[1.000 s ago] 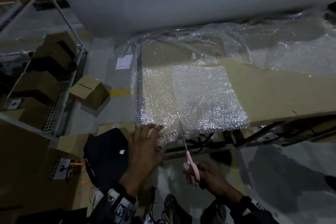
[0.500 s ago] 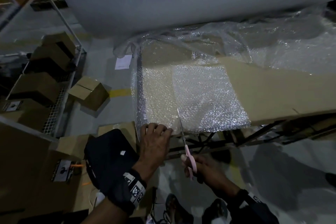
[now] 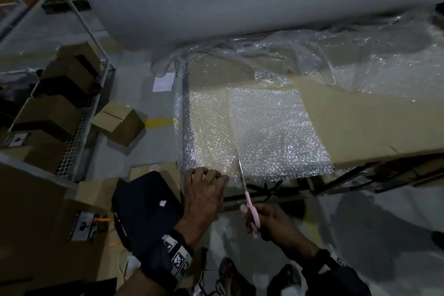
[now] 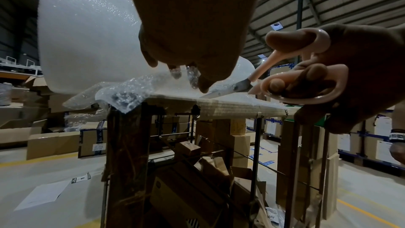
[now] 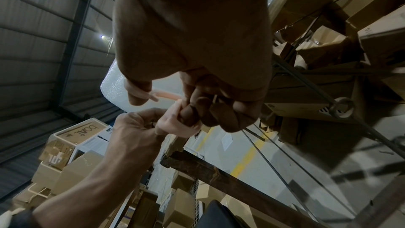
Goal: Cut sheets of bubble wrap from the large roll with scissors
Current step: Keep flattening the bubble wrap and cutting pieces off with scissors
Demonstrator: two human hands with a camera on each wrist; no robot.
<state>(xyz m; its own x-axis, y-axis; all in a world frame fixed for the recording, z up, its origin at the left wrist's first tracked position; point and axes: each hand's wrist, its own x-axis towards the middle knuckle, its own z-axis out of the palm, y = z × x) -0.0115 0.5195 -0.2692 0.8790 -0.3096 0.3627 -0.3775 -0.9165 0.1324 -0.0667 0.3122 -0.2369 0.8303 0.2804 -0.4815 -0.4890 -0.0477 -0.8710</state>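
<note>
A sheet of bubble wrap [image 3: 211,132] lies flat over the left end of a cardboard-topped table [image 3: 365,122], its left edge hanging past the table's side, its far part running up in loose folds to the large roll [image 3: 240,0] that fills the back of the head view. To its right a second, brighter patch of wrap [image 3: 276,132] lies on the same cardboard. The pink-handled scissors [image 3: 248,197] point away from the person with the blades at the sheet's near edge, on the line between the two patches. The right hand [image 3: 271,223] grips the scissors, thumb through one loop and curled fingers through the other, as the left wrist view shows plainly. The left hand [image 3: 204,190] presses on the sheet's near edge just left of the blades; its fingers are bent down onto the wrap, tips touching it. Left of the table a black bag [image 3: 144,209] sits on brown cartons; further left stands a wire shelf [image 3: 72,151] holding cardboard boxes, and a white paper [image 3: 163,81] lies on the grey floor
</note>
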